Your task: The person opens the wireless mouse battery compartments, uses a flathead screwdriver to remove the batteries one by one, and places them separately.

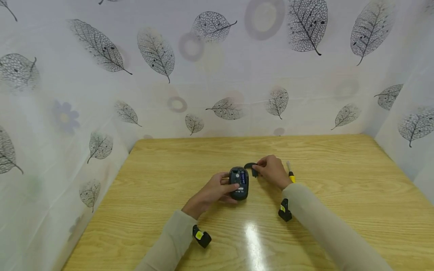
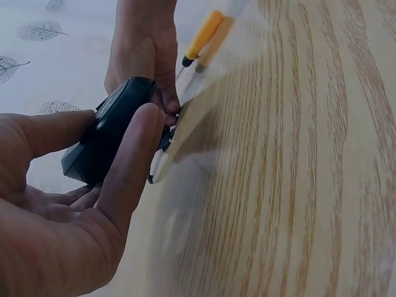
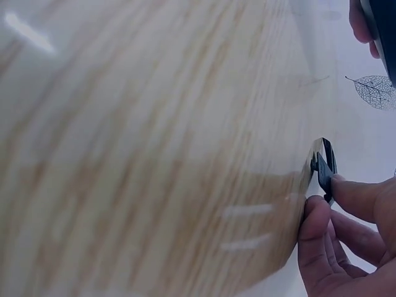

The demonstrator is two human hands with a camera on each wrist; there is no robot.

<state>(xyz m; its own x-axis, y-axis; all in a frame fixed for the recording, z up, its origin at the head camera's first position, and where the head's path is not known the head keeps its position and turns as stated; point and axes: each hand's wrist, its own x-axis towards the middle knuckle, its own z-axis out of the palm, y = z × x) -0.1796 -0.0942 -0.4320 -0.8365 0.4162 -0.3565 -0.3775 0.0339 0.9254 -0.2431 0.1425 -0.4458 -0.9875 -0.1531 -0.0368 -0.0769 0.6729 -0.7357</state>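
Note:
My left hand [image 1: 217, 188] grips a black computer mouse [image 1: 242, 194] with its underside turned up, thumb across the label. A battery [image 1: 243, 177] shows in the mouse's uncovered compartment. Just to the right, my right hand [image 1: 273, 171] pinches a thin, curved black cover [image 1: 251, 165] between thumb and fingers, close over the table. In the left wrist view the mouse [image 2: 114, 133] sits between thumb and fingers, seen edge-on. The right wrist view has the cover [image 3: 327, 167] at the fingertips, a small tab sticking out from it.
A screwdriver [image 1: 292, 177] with a yellow and black handle lies on the wooden table [image 1: 190, 154], right beside my right wrist. Behind the table's far edge hangs a pale leaf-print cloth [image 1: 230, 75]. Each wrist wears a small black camera [image 1: 202, 237].

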